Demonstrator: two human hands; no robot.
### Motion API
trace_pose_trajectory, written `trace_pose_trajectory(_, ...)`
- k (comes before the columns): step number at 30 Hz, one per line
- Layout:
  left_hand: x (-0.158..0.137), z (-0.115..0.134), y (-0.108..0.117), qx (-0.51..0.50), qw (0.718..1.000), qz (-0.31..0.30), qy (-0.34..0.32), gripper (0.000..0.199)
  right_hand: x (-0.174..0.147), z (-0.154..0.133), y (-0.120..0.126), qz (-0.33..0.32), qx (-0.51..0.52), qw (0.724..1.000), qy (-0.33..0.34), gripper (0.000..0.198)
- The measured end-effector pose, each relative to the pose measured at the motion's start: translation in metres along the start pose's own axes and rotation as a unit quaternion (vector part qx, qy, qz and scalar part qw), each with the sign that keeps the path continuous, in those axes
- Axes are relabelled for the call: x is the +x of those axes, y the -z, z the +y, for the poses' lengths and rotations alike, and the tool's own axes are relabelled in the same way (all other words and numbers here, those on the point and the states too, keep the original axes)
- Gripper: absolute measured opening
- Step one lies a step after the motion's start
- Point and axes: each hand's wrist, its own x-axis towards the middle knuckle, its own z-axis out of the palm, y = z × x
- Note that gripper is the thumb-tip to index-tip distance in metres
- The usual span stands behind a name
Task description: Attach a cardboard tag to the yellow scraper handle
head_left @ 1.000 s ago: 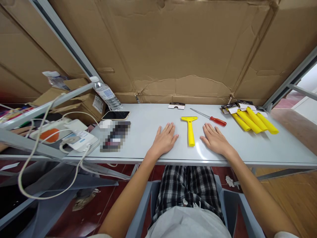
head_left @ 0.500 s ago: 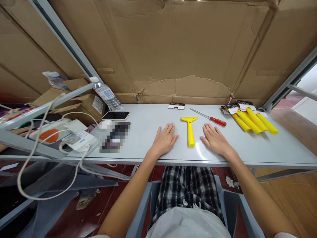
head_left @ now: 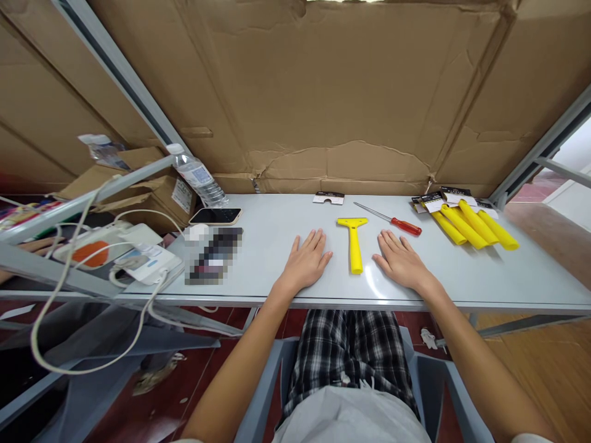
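Note:
My left hand lies flat on the grey tabletop, palm down with fingers spread, holding nothing. On the other side, my right hand rests palm down as well, fingers stretched out. Between them lies a yellow scraper, its wide head pointing away from me; neither hand touches it. Just beyond my right fingertips is a screwdriver with a red handle and a thin metal shaft. A black and white header card sits near the back edge.
Several yellow-handled tools with black and white cards lie at the right. Leftward are a phone, a water bottle, a cardboard box, a power strip and a looping white cable. Cardboard walls the back.
Both my hands and the tools on the table have stayed in place. Under the table at the left, another person's shoe has shifted slightly to the left.

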Motion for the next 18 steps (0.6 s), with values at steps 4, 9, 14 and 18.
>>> trace_pose_trajectory(4, 0.0001, -0.0013, -0.0018, -0.002, 1.000, 0.004, -0.002, 0.066, -0.0003, -0.0005, 0.0014, 0.005, 0.005, 1.000, 0.000, 0.087)
trace_pose_trajectory(9, 0.0003, -0.0023, -0.0032, 0.000, 1.000, 0.009, -0.004, 0.066, -0.0009, -0.0023, 0.0030, 0.001, 0.005, 1.000, -0.005, 0.085)
trace_pose_trajectory(14, 0.0006, -0.0013, -0.0003, 0.005, 1.000, 0.010, -0.003, 0.065, -0.0019, -0.0034, 0.0052, 0.005, 0.009, 1.000, -0.005, 0.084)
trace_pose_trajectory(18, 0.0024, -0.0015, 0.0055, 0.013, 1.000, 0.015, -0.013, 0.063, -0.0029, -0.0035, 0.0075, 0.016, 0.012, 1.000, -0.003, 0.081)
